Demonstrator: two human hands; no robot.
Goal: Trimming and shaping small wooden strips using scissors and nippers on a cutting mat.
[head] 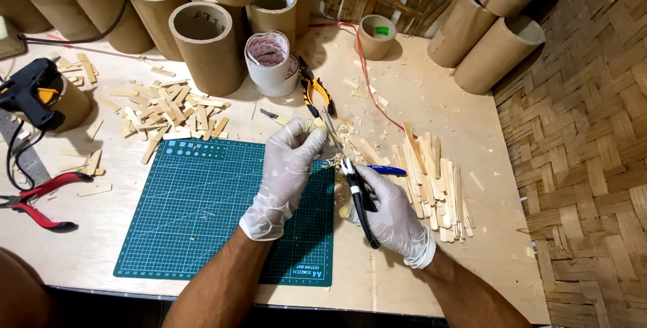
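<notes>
At the mat's (202,213) right edge (sticks (431,180) beside), scissors (350,173) are gripped by the right hand (391,217); a stick (317,124) is pinched by the left hand (286,166).

plywood table (431,99), green cutting mat (195,213), wooden sticks (438,186)

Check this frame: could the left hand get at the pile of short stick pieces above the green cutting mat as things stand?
Probably yes, once freed. The left hand pinches a small wood piece at the scissors; the pile lies on open table beyond the mat, nothing between.
</notes>
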